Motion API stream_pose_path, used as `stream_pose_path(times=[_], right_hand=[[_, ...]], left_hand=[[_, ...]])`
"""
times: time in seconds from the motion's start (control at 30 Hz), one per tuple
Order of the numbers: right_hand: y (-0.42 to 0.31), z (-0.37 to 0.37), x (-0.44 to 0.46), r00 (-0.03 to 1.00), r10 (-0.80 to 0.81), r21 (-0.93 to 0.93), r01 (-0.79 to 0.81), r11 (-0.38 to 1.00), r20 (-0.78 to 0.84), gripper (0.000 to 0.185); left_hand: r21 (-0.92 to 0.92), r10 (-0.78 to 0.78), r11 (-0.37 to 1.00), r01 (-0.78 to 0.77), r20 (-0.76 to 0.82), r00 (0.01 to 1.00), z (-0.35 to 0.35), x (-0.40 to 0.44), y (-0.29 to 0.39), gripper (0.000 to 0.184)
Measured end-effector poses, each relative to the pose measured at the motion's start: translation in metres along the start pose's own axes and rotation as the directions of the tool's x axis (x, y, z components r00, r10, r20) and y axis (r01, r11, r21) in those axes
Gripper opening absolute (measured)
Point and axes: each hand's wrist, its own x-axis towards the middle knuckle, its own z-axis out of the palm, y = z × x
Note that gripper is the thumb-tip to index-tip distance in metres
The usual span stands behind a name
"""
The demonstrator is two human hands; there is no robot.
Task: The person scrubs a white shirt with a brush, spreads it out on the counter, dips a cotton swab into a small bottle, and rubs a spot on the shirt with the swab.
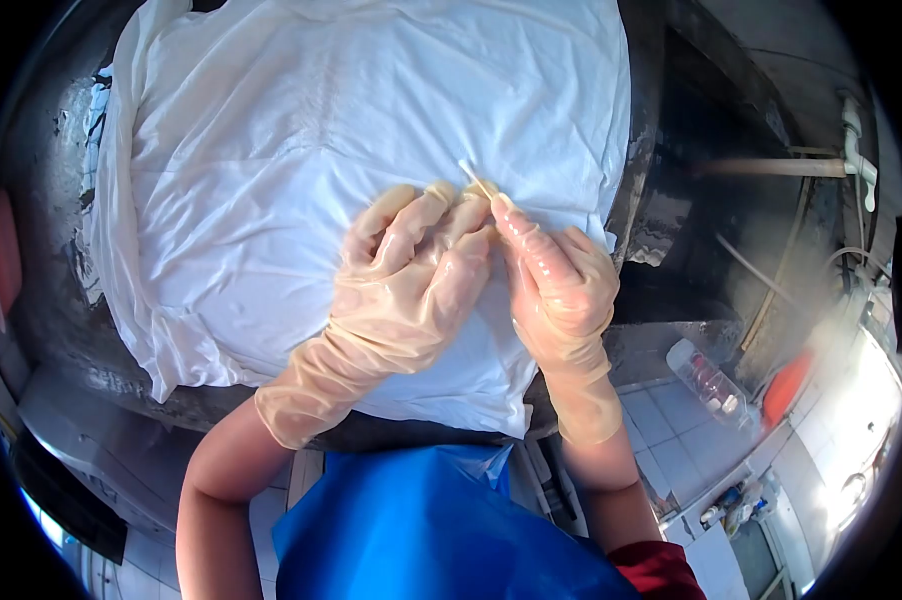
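Observation:
Both of my hands wear translucent rubber gloves and meet over a white cloth (pixel 271 130) spread on a dark surface. A short, thin white stick (pixel 476 178), like a cotton swab, points up and left from the fingertips of my right hand (pixel 561 285). That hand pinches it between thumb and finger. My left hand (pixel 406 275) lies palm down on the cloth, fingers bent and slightly apart, its index fingertip close beside the stick. Whether the left fingers also touch the stick is hard to tell.
A blue apron (pixel 401 530) covers my front. On the right are a pipe (pixel 781 168), a clear plastic container (pixel 706 375) on floor tiles and a red object (pixel 787 390). A pink basin (pixel 3 255) stands at the far left. Bottles (pixel 726 505) sit lower right.

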Motion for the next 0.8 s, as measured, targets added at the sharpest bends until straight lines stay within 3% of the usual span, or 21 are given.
stream_pose_path(times=[0.13, 0.2, 0.33, 0.4, 0.5, 0.6, 0.8], right_hand=[[0.005, 0.004, -0.002, 1.000, -0.014, -0.033, 0.013, 0.999, -0.021, 0.044], [0.006, 0.003, 0.000, 0.997, -0.056, -0.042, 0.054, 0.998, -0.059, 0.041], [0.004, 0.000, -0.002, 1.000, -0.030, -0.073, 0.029, 0.997, -0.010, 0.044], [0.004, 0.002, -0.003, 1.000, -0.026, -0.077, 0.025, 0.997, -0.011, 0.044], [0.006, 0.008, 0.000, 0.990, -0.089, -0.027, 0.087, 0.996, -0.108, 0.044], [0.005, 0.001, -0.005, 0.999, -0.026, -0.056, 0.024, 0.998, -0.024, 0.043], [0.005, 0.000, -0.003, 0.998, -0.050, -0.055, 0.048, 0.997, -0.039, 0.043]], left_hand=[[-0.018, -0.028, 0.999, 0.028, 0.008, 1.000, -0.001, 0.000, 0.002, 0.032], [-0.057, -0.008, 0.998, 0.008, -0.001, 1.000, -0.001, 0.000, 0.001, 0.044], [-0.043, -0.020, 0.999, 0.023, 0.065, 0.998, -0.004, 0.001, 0.001, 0.044], [0.011, 0.002, 1.000, -0.002, -0.037, 0.999, 0.003, -0.001, 0.000, 0.032], [-0.007, 0.008, 1.000, -0.008, 0.001, 1.000, 0.000, -0.002, -0.001, 0.032], [-0.006, -0.004, 1.000, 0.004, -0.019, 1.000, 0.002, -0.001, 0.000, 0.031], [0.010, 0.012, 1.000, -0.012, 0.001, 1.000, 0.000, 0.001, -0.001, 0.032]])
